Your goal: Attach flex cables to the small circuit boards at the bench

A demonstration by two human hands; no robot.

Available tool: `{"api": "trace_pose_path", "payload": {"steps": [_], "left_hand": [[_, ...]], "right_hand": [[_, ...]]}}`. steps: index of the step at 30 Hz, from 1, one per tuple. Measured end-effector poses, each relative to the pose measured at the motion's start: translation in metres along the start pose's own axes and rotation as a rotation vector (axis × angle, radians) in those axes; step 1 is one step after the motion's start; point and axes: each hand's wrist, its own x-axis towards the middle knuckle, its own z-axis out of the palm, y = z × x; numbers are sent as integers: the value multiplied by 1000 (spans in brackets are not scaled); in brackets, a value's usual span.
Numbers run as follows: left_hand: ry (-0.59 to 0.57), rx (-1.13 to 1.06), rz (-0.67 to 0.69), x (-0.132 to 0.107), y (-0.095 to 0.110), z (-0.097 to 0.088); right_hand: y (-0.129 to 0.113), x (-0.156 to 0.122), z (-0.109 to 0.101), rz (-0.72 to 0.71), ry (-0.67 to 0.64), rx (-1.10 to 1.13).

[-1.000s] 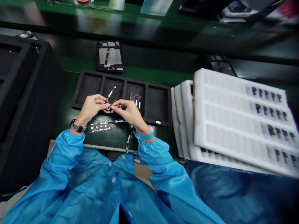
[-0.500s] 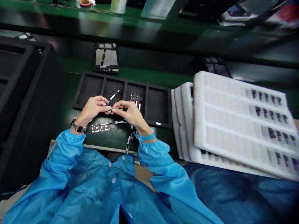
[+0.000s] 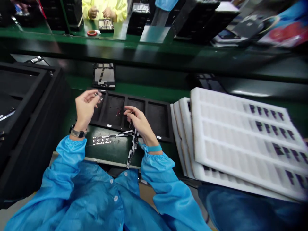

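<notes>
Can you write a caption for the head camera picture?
Left hand pinches a small part, right hand above the black tray.

part (image 3: 99, 94) in left hand (image 3: 84, 107) blurred, foam trays (image 3: 231, 145) cropped right

Green bench (image 3: 113, 151), black tray (image 3: 146, 110), white foam trays (image 3: 216, 128)

A small dark part (image 3: 99, 94), blurred, is pinched at the fingertips of the left grip (image 3: 84, 109), in the air over the left end of a black tray (image 3: 144, 100). The tray is long and low, with four square compartments in a row, flat on the green surface (image 3: 113, 150). A strip (image 3: 132, 144) of small pieces lies just before it.
</notes>
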Motion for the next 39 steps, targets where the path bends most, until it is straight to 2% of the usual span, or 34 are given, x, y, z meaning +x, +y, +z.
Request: {"api": "trace_pose_path", "payload": {"steps": [2, 4, 6, 8, 11, 13, 16, 19, 21, 23, 26, 28, 30, 33, 36, 39], "left_hand": [[125, 182, 148, 35, 1, 1], [186, 386, 249, 75, -6, 7], [135, 601, 291, 110, -18, 18], [-6, 805, 279, 133, -31, 30], [-214, 960, 208, 144, -47, 45], [-282, 956, 152, 143, -53, 47], [-321, 915, 110, 143, -56, 43], [-295, 859, 147, 139, -47, 33], [-242, 774, 183, 124, -33, 23], [-221, 659, 197, 95, -12, 8], [-300, 535, 159, 26, 23, -25], [-373, 555, 118, -27, 33, -49], [-436, 632, 98, -75, 26, -69], [-466, 756, 56, -127, -5, -87], [-427, 808, 64, -154, -32, -87], [-364, 789, 63, -161, -40, -81]], "right_hand": [[6, 3, -6, 25, -1, 96], [10, 6, -6, 28, -16, 171], [14, 8, -4, 24, -32, 228], [18, 11, -2, 31, -24, 274], [22, 15, 0, 57, 3, 331], [23, 17, 1, 71, 12, 352], [18, 18, 2, 82, 18, 349], [8, 14, 0, 73, 20, 320], [0, 8, -2, 43, -3, 265], [-10, 2, -5, 11, -94, 190], [-24, -12, -2, -18, -414, 89], [-32, -22, 7, -77, -629, -2], [-36, -32, 21, -178, -750, -144], [-37, -45, 43, -273, -815, -397], [-37, -52, 56, -279, -864, -599], [-39, -56, 61, -263, -886, -697]]}}
